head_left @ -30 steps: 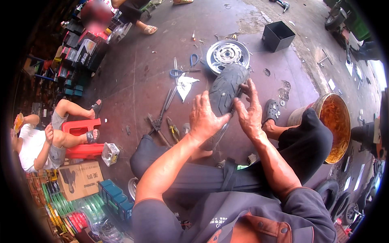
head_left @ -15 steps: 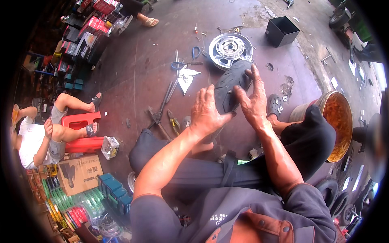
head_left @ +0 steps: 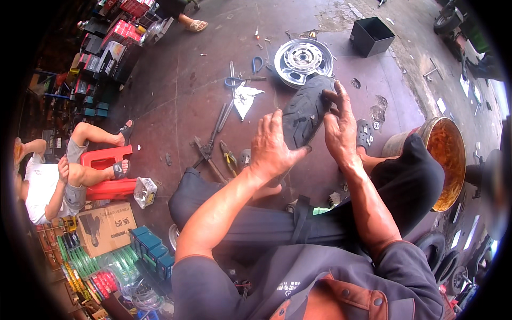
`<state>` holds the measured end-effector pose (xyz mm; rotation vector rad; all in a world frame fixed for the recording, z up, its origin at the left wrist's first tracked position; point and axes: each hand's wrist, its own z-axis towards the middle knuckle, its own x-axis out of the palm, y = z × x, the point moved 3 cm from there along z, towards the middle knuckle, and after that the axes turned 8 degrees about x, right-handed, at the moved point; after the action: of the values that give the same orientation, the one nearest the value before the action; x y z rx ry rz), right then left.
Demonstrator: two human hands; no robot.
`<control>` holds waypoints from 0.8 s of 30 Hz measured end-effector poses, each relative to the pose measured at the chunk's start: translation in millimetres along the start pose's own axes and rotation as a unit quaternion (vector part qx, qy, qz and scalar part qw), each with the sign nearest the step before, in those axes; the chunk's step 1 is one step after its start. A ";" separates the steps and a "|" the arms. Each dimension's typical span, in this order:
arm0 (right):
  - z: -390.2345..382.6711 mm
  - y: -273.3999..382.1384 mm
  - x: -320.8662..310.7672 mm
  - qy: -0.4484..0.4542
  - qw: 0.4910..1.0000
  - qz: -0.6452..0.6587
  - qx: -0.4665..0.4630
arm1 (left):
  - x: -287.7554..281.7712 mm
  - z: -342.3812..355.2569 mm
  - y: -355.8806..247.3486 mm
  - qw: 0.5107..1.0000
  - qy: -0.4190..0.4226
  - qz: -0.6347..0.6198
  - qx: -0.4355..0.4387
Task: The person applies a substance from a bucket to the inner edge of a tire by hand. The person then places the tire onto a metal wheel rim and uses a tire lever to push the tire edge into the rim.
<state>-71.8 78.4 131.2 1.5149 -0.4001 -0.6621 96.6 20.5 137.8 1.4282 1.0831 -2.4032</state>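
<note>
Between my two hands stands a black rubber tyre (head_left: 306,109), its grooved tread facing me. My left hand (head_left: 273,145) presses against its left side, thumb across the near end of the tread. At the upper right edge, the fingers of my right hand (head_left: 341,125) bend onto the tyre, with the thumb along that side. Just beyond the tyre lies a silver wheel rim (head_left: 304,60). Left of it on the floor are a white cloth (head_left: 246,100), blue-handled scissors (head_left: 234,82), long metal levers (head_left: 220,124) and yellow-handled pliers (head_left: 229,158).
A black square bin (head_left: 371,37) stands at the far right. Beside my right knee is a rusty round bucket (head_left: 447,165). On the left, a person (head_left: 45,184) sits by a red stool (head_left: 109,184), near a cardboard box (head_left: 106,228). Boxed goods (head_left: 114,58) line the far left.
My right thumb has come off the tread to the tyre's right edge. The tyre has turned slightly, showing more tread. My left hand stays nearly in place.
</note>
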 end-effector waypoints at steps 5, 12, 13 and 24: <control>0.1 -6.3 1.1 -0.028 0.993 0.117 0.009 | 1.7 -1.7 1.0 1.000 -0.004 -0.004 0.002; 16.2 -15.6 -23.6 -0.111 0.994 -0.016 -0.014 | -26.4 18.5 38.7 0.995 0.092 -0.017 0.034; 19.5 -17.4 -28.4 -0.119 0.993 -0.021 -0.016 | -33.9 23.5 47.3 0.992 0.113 -0.016 0.056; 7.4 -22.4 -9.8 0.038 0.986 -0.128 0.103 | -61.3 30.3 102.9 0.985 0.105 0.140 0.009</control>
<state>-87.3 80.3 110.9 1.8009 -0.2221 -0.7796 155.2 -88.1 144.0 1.7414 0.8334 -2.1107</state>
